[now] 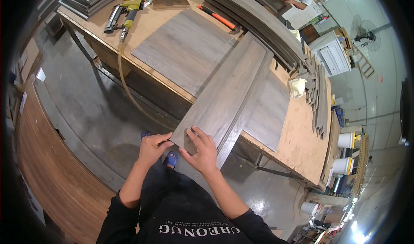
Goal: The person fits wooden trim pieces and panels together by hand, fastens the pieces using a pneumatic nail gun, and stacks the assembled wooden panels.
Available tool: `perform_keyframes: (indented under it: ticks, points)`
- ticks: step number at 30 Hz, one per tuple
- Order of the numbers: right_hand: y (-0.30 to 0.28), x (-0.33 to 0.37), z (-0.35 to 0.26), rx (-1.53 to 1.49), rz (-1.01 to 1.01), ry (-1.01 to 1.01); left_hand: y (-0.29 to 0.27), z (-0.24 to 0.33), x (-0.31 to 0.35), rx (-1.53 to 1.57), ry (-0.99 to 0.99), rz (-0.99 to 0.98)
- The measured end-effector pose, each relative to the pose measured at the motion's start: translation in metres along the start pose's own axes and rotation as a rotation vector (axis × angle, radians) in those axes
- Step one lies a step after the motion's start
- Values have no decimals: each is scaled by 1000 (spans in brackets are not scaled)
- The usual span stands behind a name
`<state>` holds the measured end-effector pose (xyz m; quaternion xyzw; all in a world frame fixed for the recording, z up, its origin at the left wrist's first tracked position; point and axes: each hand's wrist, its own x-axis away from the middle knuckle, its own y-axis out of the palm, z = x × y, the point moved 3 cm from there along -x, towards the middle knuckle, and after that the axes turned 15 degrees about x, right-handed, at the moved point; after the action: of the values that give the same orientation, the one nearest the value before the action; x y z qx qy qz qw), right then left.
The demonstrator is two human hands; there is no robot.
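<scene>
A long grey wood-grain board [235,82] with a narrow ridged strip along its right side lies across the workbench, its near end jutting past the front edge towards me. My left hand [152,149] pinches the near left corner of this board between thumb and fingers. On the same end rests my right hand [201,151], its fingers spread on the top face and its thumb near the end edge. Beneath the board lies a wider flat grey panel [179,50], showing on both sides of it.
A nail gun [125,17] with an air hose [122,71] lies at the bench's far left. An orange-handled hammer [217,17] sits behind the panel. Grey strips [318,99] are piled at right. Another person's hand [293,1] holds a frame across the bench [302,151].
</scene>
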<state>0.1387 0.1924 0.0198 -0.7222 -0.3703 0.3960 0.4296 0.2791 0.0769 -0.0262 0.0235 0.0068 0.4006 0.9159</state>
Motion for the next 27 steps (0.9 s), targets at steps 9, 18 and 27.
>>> perform_keyframes:
  ticks: [9, 18, 27]
  points:
    - [-46, 56, 46, -71, 185, 384, -10, -15, 7, 322, -173, -6]
    - [-27, 122, 51, -335, 18, 724, 4, -6, -13, 221, -233, 69]
    - [-23, 99, 33, -212, 3, 625, -16, -3, -29, 176, -178, 108]
